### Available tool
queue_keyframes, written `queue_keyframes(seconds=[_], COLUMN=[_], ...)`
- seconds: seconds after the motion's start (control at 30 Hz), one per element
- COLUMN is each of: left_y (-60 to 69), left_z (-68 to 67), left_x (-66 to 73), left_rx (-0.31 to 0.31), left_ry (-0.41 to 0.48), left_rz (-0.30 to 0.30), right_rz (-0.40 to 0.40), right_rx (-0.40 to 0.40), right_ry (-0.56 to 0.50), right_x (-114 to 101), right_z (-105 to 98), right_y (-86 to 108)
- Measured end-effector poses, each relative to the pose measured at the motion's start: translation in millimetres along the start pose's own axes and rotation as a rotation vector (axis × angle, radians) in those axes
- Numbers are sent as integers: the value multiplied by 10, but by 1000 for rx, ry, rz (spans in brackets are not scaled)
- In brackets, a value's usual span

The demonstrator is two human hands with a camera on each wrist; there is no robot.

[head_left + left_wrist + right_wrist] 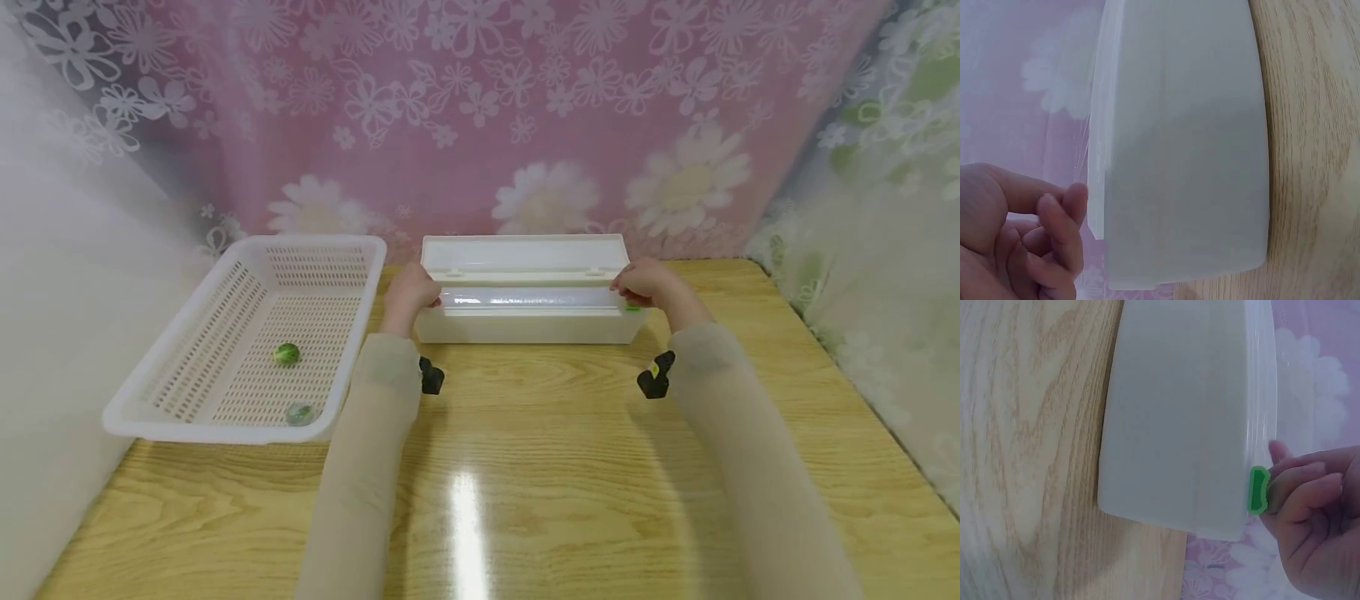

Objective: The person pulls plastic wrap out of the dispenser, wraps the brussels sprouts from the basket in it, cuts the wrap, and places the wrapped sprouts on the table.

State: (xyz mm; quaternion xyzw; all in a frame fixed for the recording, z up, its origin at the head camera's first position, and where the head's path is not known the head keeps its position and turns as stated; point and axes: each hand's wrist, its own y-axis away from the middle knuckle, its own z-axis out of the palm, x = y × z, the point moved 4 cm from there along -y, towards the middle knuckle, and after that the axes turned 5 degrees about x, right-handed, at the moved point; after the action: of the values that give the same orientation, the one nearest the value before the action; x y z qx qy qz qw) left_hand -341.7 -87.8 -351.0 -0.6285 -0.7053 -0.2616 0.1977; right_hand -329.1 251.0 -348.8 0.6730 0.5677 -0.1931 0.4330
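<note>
Head view: we see the left hand (409, 293) and right hand (654, 286) pinching cling film (528, 297) at its dispenser (525, 329); uneven pulling could tear it.

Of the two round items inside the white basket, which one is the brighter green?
The farther item, away from the basket's near rim; the nearer item, close to that rim, looks paler and greyish.

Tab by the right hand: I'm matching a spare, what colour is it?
The tab is green, clearest in the right wrist view.
</note>
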Motion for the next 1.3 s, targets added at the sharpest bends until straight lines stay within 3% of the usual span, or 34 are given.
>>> queue_keyframes(seconds=[0.1, 0.2, 0.3, 0.47, 0.73, 0.9, 1.3], left_y=[-3, -14, -27, -65, -127, -134, -166], left_z=[4, 29, 50, 81, 160, 166, 102], left_x=[11, 4, -11, -53, -92, -55, -17], left_rx=[-19, -33, -32, 24, 92, 130, 246], left_ry=[-9, 72, 188, 354, 692, 813, 1017], left_rz=[1, 5, -8, -35, -109, -125, -89], right_rz=[5, -5, -31, -71, -44, -42, -171], right_rx=[-30, -22, 51, 208, 308, 377, 488], right_ry=[-28, -61, -74, -74, -378, -564, -712], right_x=[26, 53, 68, 77, 87, 89, -3], right_z=[-1, -5, -14, -4, 44, 55, 30], right_y=[-3, -6, -18, -62, -56, -51, 6])
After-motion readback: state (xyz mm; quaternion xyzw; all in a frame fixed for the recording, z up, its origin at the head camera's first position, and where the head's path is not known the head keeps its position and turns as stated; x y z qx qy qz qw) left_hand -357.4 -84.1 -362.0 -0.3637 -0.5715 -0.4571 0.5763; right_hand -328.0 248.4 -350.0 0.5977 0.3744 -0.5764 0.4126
